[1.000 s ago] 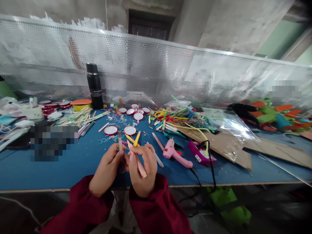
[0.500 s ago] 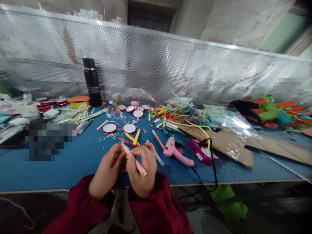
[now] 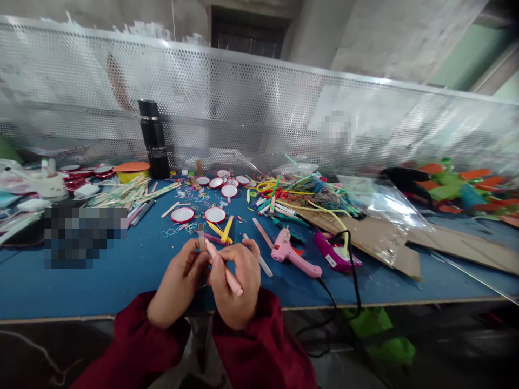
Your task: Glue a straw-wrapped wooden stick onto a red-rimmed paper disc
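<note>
Both hands meet above the near edge of the blue table (image 3: 101, 275). My left hand (image 3: 178, 283) is closed on a thin upright stick (image 3: 201, 237) whose tip pokes above the fingers. My right hand (image 3: 237, 281) is closed around a pink stick (image 3: 227, 273) that slants from the left hand's fingertips down over the right palm. The two sticks touch near their upper ends. Dark red sleeves cover both wrists.
A pink glue gun (image 3: 292, 255) and a magenta glue gun (image 3: 336, 253) lie right of the hands, cords trailing off the edge. Red-rimmed discs (image 3: 183, 215), loose sticks, rubber bands, a black bottle (image 3: 154, 140) and cardboard (image 3: 377, 237) lie beyond. A perforated metal screen backs the table.
The hands have stayed together at the table's near edge. The pink stick's upper end has shifted slightly toward the upright stick in the left hand.
</note>
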Tool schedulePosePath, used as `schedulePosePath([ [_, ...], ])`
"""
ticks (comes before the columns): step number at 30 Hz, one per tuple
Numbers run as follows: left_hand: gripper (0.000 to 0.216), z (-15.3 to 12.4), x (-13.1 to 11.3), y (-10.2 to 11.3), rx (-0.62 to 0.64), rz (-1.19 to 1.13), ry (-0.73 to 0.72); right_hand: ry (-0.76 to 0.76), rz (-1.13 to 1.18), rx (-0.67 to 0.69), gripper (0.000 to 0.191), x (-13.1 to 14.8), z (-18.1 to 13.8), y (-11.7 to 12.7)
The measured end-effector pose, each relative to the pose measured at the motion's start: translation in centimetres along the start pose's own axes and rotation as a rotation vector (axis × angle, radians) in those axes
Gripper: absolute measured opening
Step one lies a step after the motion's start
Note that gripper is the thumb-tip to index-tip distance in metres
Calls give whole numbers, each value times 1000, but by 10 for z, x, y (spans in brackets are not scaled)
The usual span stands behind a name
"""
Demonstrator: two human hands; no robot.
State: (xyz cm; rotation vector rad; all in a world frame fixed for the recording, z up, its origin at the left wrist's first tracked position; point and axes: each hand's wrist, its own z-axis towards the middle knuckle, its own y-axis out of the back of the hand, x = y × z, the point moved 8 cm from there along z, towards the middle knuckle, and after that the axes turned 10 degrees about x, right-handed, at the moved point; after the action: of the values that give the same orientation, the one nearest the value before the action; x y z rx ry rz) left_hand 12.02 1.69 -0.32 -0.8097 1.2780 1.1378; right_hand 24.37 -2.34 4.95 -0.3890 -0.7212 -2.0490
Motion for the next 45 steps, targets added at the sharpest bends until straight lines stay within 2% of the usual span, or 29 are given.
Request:
schedulePosePath([
  [4,19,1,-1,3,-23,17,-47,23,18,32,11,2,1,-4],
  [23,20,0,4,2,-6,26,-4,27,-26,8,10,4,1,-3],
  [29,22,0,7,6,-34,18,10,18,-57,14,13,6,0,-5],
  [32,25,-1,9,6,-37,-43,23,33,-128,31,9,7,4,2],
  [35,28,-2,10,5,-57,-93,49,68,-293,29,9,4,21,28],
  [38,28,-3,7,5,-74,-84,33,76,-534,-15,11,-16,52,67],
  [40,28,-2,6,4,-68,-84,26,26,-673,16,23,-44,78,86],
  [42,28,-2,6,4,-65,-90,28,-58,-801,89,32,-79,102,97],
  [45,29,-3,8,4,-67,-100,25,-261,-962,269,41,-133,122,99],
])
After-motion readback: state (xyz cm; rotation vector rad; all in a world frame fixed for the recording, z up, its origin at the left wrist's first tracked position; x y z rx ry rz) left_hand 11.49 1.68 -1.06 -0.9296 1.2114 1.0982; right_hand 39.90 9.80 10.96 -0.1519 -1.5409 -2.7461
